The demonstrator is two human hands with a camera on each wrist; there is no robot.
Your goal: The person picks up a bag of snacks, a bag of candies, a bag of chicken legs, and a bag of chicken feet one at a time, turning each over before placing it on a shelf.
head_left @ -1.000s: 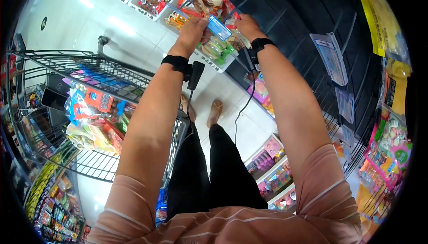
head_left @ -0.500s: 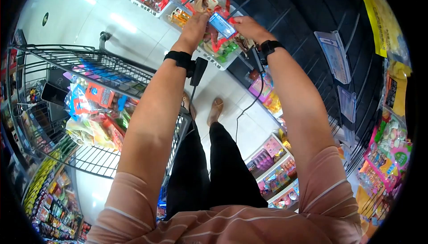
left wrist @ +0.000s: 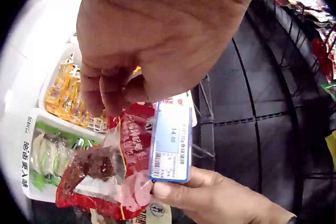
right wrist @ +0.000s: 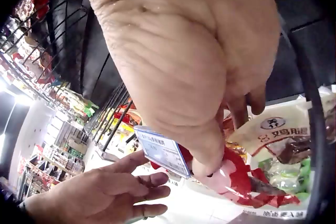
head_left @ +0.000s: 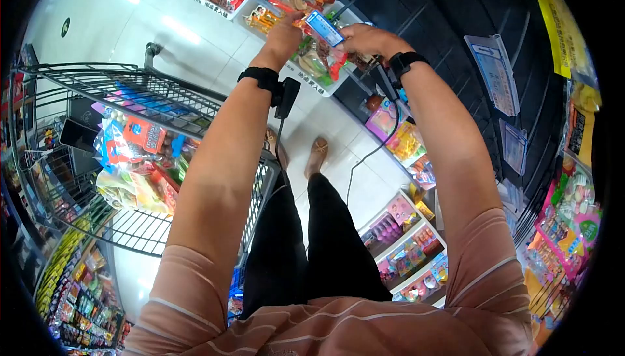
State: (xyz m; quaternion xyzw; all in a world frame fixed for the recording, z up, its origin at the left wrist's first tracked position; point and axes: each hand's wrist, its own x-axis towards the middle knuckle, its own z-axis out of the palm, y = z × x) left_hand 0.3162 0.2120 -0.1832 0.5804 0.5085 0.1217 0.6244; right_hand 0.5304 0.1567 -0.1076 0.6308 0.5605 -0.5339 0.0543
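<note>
My right hand (head_left: 374, 40) pinches the edge of a red vacuum-packed meat snack bag (left wrist: 137, 142), thumb on its front near a price tag (left wrist: 172, 142). Brown meat shows through the clear part of the bag. It hangs behind the tag, over a white bin (head_left: 311, 81) of snack packets. My left hand (head_left: 284, 38) is on the other side of the tag. In the right wrist view the left hand's fingers (right wrist: 149, 192) are spread loosely with nothing between them, close to the tag's edge.
A wire shopping cart (head_left: 146, 242) with several snack bags stands at the left. Metal hooks (head_left: 416, 21) and more price tags (head_left: 491, 76) stick out from the dark rack at the right. Low shelves (head_left: 410, 252) of colourful packs stand near my legs.
The red bag has come into view below the tag, between my hands. My right hand has shifted right and slightly down; my left hand has stayed close to the tag.
</note>
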